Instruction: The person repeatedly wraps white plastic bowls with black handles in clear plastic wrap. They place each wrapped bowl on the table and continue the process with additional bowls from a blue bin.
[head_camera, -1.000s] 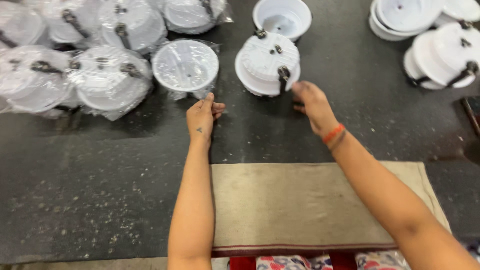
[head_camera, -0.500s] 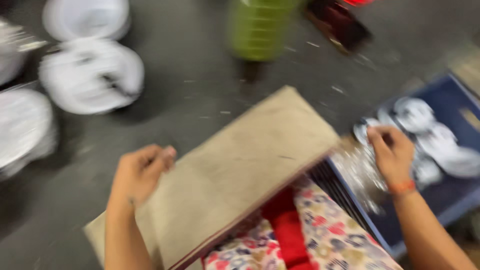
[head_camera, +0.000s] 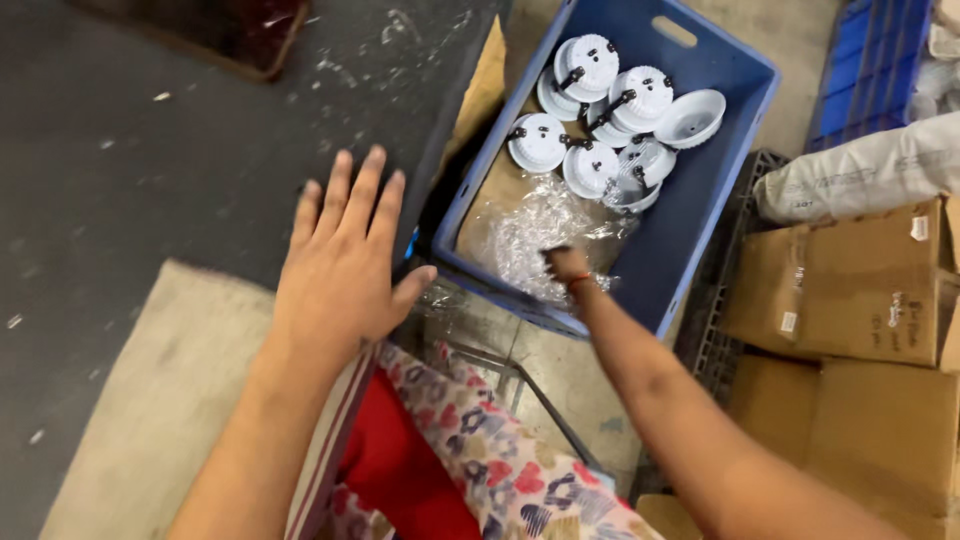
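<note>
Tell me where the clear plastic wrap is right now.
In the head view, the clear plastic wrap lies inside the blue crate at right, under the right hand, just below the white round fixtures.

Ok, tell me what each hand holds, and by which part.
Left hand holds nothing, spread flat. Right hand is in the clear plastic wrap inside the blue crate; its grip cannot be told.

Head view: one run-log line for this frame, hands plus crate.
left hand: open, flat at table edge | right hand: in blue crate, on clear plastic bags | white round fixtures: at crate's far end
</note>
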